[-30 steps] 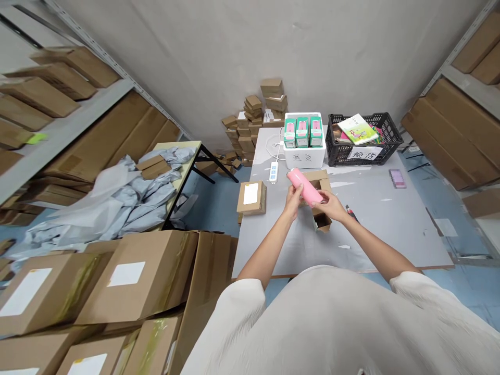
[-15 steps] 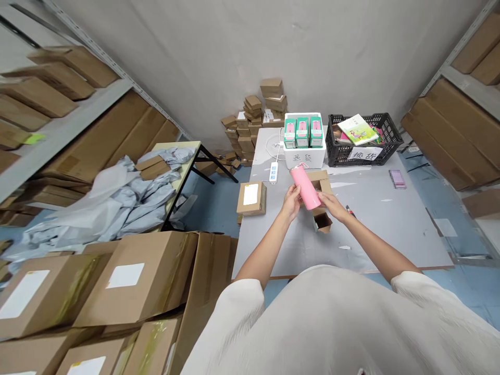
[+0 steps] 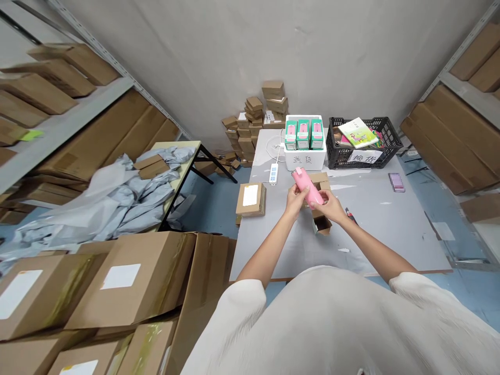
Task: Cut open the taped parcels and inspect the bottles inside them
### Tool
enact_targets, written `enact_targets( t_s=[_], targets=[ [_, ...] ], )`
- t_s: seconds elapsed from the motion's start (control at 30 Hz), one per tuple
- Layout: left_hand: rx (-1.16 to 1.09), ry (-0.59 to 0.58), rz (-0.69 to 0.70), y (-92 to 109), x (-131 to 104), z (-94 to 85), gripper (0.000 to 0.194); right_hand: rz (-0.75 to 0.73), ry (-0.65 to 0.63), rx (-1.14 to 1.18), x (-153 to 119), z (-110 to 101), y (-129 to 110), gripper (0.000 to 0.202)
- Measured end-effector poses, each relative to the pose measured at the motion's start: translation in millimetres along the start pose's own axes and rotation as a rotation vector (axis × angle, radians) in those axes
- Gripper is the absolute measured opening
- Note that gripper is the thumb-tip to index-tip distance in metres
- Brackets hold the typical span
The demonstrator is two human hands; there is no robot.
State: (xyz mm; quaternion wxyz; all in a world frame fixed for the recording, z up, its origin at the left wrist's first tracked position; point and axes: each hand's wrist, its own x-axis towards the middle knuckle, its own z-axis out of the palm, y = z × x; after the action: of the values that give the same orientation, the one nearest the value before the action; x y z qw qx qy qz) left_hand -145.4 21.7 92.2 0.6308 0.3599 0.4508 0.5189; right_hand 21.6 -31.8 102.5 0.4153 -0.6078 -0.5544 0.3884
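Observation:
A pink bottle (image 3: 305, 184), probably a thermos flask, is held tilted above the grey table (image 3: 375, 224). My left hand (image 3: 296, 200) closes round its upper left side, while my right hand (image 3: 328, 204) grips the lower right end. Under my hands stands a small open carton (image 3: 322, 224) with its flaps up. Behind the bottle, partly covered by it, lies an open brown cardboard box (image 3: 321, 180). A cutter-like tool with a red and black handle (image 3: 350, 215) rests right of my right hand.
A white foam box (image 3: 304, 160) with green-and-pink packages and a black crate (image 3: 355, 158) with booklets stand at the back. A power strip (image 3: 274, 174), a labelled carton (image 3: 250, 199) and a phone (image 3: 396, 182) lie around. Stacked cartons (image 3: 128, 276) crowd the left.
The bottle has turned in my hands and its top faces a different way. Both hands have shifted their hold, the right one moving slightly further over the lower end.

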Motion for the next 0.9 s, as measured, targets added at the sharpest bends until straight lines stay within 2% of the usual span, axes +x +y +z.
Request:
enact_targets(
  t_s=[0.07,0.17,0.33,0.47,0.57,0.73,0.9],
  targets=[
    [-0.005,0.031,0.0,-2,1,1.5,0.061,-0.02,0.002,-0.054,-3,1,-5,0.063],
    [-0.017,0.054,-0.04,-1,3,0.3,0.056,-0.063,-0.006,-0.087,-7,1,-11,0.065],
    [-0.131,0.058,-0.219,3,12,-8.4,0.053,-0.133,-0.081,0.059,-9,-6,-17,0.057],
    [-0.291,-0.026,-0.362,5,15,-12.4,0.058,-0.14,-0.143,0.217,-4,-13,-18,0.069],
    [-0.356,-0.099,-0.44,5,14,-11.6,0.061,-0.135,-0.151,0.291,1,-15,-17,0.07],
    [-0.349,-0.137,-0.431,7,12,-8.2,0.065,-0.122,-0.112,0.294,4,-15,-14,0.071],
    [-0.284,-0.128,-0.297,3,8,-10.5,0.055,-0.111,-0.062,0.232,3,-15,-5,0.071]
  ],
)
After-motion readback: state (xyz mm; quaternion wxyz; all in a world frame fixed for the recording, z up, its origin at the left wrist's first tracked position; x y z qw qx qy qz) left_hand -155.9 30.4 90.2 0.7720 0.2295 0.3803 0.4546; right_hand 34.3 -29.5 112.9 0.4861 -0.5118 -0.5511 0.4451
